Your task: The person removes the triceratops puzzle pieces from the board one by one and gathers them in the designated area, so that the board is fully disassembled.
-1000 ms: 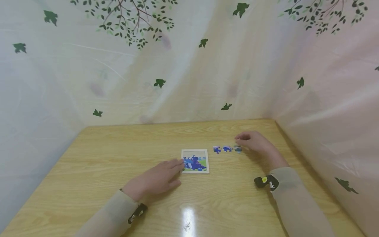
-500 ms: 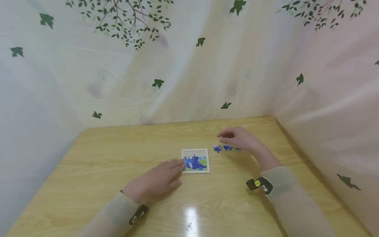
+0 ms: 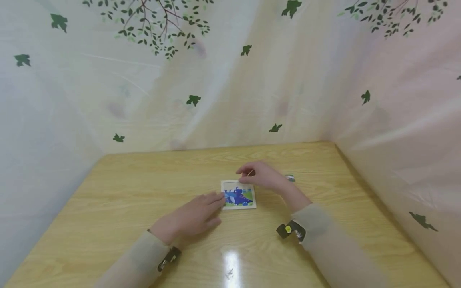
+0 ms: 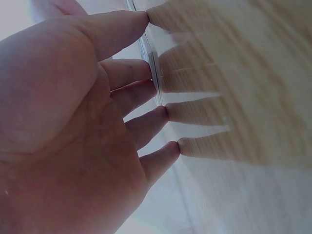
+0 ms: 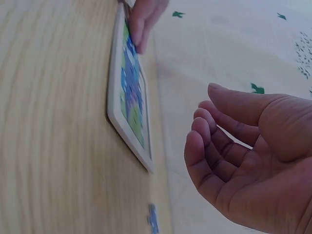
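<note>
On the table (image 3: 144, 180) lies a small white-framed jigsaw puzzle (image 3: 237, 198) with a blue dinosaur picture; a bare strip runs along its far side. My left hand (image 3: 194, 214) is flat, fingertips at the frame's left edge; in the left wrist view its straight fingers (image 4: 146, 122) touch the tabletop. Over the frame's far right corner my right hand (image 3: 264, 176) pinches a puzzle piece (image 3: 251, 173), seen only as a thin pale edge between thumb and fingertips. In the right wrist view its curled fingers (image 5: 200, 151) hide the piece.
A loose puzzle piece (image 3: 289, 178) lies right of the frame, partly behind my right hand. Another blue piece (image 5: 153, 219) shows at the bottom of the right wrist view. A pale curtain (image 3: 223, 80) with leaf prints hangs behind the table.
My right hand has moved left, from above the row of loose pieces to over the frame's far right corner, now covering part of that row. The left hand stays put.
</note>
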Available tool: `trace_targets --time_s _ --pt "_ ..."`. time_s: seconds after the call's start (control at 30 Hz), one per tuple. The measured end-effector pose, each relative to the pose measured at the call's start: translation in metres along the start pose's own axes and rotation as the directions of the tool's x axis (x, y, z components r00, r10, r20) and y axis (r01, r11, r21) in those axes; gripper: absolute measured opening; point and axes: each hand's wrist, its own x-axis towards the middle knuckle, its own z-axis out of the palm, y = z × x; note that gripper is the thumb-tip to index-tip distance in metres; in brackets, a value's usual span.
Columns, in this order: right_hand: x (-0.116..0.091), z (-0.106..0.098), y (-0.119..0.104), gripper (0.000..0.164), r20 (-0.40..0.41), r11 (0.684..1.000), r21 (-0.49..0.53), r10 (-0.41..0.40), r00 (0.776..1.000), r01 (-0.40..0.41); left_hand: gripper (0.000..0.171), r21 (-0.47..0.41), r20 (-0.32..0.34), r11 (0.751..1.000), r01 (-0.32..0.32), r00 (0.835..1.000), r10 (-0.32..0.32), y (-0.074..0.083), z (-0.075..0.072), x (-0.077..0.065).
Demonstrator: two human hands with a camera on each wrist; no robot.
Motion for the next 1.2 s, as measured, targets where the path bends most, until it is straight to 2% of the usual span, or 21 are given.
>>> trace_targets --time_s 0.2,0.4,0.73,0.97,1.2 --pt "0.009 0.019 -0.010 0.035 0.039 1.000 0.026 0.009 0.999 -0.010 0.066 0.011 0.001 1.000 0.000 1.000 0.000 -0.001 0.001 0.002" --pt "0.014 0.032 -0.008 0.033 0.067 1.000 0.025 0.013 0.998 -0.015 0.066 0.016 -0.002 1.000 -0.009 1.000 0.009 0.000 0.000 0.002" --pt "0.011 0.036 -0.010 0.031 0.071 0.998 -0.023 0.066 0.995 -0.065 0.065 0.007 0.001 1.000 -0.011 1.000 0.011 0.000 -0.001 0.000" --pt "0.012 0.038 -0.007 0.024 0.082 0.998 -0.053 0.036 0.996 -0.032 0.066 0.005 0.003 1.000 -0.014 1.000 0.014 0.001 -0.002 0.000" --pt "0.013 0.040 -0.007 0.023 0.087 0.996 -0.067 0.072 0.994 -0.067 0.065 0.001 0.012 1.000 -0.008 1.000 0.008 0.001 -0.002 0.000"
